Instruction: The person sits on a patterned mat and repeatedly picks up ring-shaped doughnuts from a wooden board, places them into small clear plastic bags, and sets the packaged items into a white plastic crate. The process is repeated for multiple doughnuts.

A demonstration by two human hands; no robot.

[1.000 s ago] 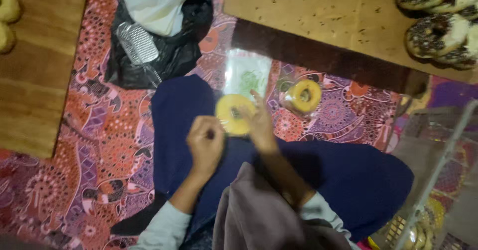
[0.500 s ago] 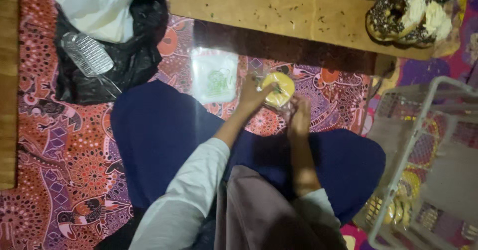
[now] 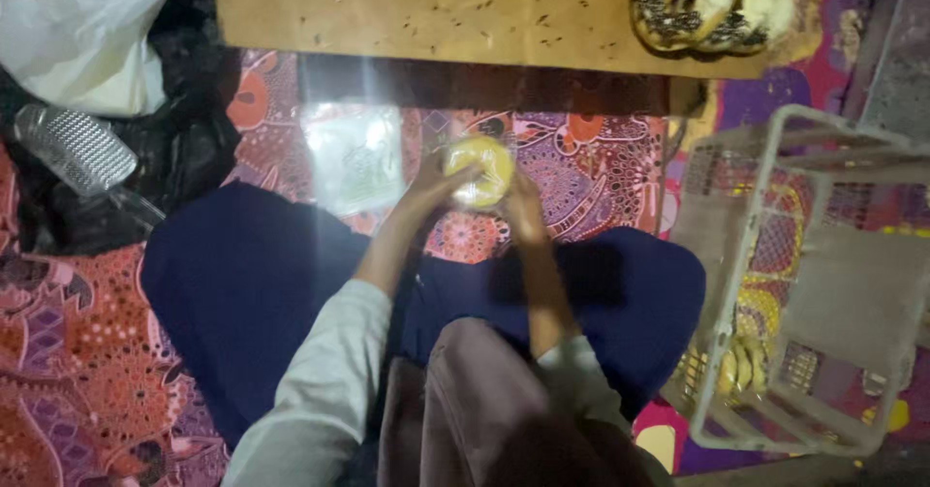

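A yellow doughnut (image 3: 478, 170) is gripped between the left hand (image 3: 427, 188) and right hand (image 3: 523, 203), just below the wooden board (image 3: 436, 12), apparently steadied from both sides; a clear bag (image 3: 354, 155) lies to its left.

The person wears a light grey long-sleeved top with cuffs pushed partway up the forearms, dark navy-blue trousers or skirt, and a mauve-brown headscarf hanging down the chest.
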